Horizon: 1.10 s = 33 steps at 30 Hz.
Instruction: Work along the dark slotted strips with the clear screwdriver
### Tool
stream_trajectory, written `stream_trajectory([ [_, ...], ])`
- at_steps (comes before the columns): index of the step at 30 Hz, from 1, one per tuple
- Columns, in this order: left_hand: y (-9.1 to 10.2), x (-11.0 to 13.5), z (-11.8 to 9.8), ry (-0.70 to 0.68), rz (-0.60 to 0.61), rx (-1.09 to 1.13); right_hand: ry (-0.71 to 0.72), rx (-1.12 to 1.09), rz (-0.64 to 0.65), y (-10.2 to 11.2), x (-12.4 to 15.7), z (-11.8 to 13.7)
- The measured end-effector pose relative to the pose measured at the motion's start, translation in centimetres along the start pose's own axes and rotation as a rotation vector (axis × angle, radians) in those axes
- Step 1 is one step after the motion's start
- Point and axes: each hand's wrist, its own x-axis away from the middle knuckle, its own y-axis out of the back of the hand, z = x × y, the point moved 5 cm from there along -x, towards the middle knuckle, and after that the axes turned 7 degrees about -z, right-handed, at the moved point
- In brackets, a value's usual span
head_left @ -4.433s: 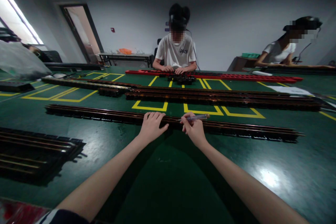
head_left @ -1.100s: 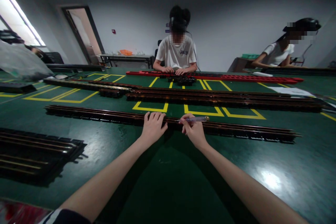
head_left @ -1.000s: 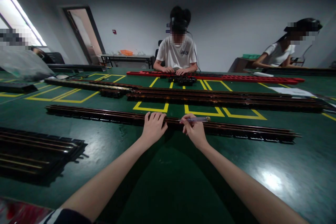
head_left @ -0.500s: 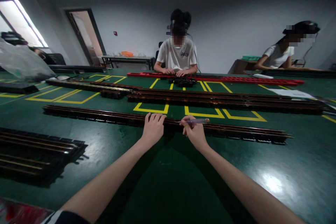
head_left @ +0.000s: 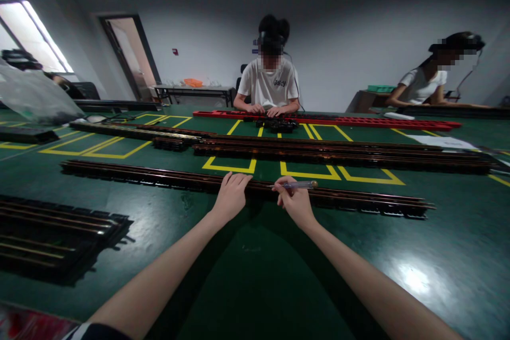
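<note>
A long dark rail assembly (head_left: pixel 139 172) with thin copper-coloured strips lies across the green table in front of me. My left hand (head_left: pixel 231 196) is closed over its middle, fingers bent across the top and far side. Just to the right, my right hand (head_left: pixel 294 202) pinches a small screwdriver (head_left: pixel 298 184) with a clear, purplish handle. The tool lies nearly level along the rail, its thin shaft pointing left toward my left hand. What its tip touches is too small to tell.
More dark rails (head_left: pixel 342 153) lie beyond, across yellow tape outlines. A stack of similar rails (head_left: pixel 48 231) sits at near left. Across the table a co-worker (head_left: pixel 271 82) handles dark parts by a red rail (head_left: pixel 358 121); another person (head_left: pixel 424 85) sits at right.
The rail in front of me has slid slightly to the left, and my left hand has shifted a little left with it. My right hand and the screwdriver have hardly moved.
</note>
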Motion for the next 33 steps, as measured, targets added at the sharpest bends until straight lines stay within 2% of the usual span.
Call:
stream_trajectory([
  [9,0.53,-0.24,-0.46,0.024,0.055,-0.003,-0.006,0.009,0.010,0.02,-0.10,0.31],
  [16,0.29,-0.30,-0.39,-0.005,0.013,-0.065,-0.006,0.045,0.017,0.03,-0.09,0.24],
  [33,0.18,-0.26,-0.76,0.008,-0.008,-0.105,0.024,0.019,-0.004,-0.01,0.02,0.30],
])
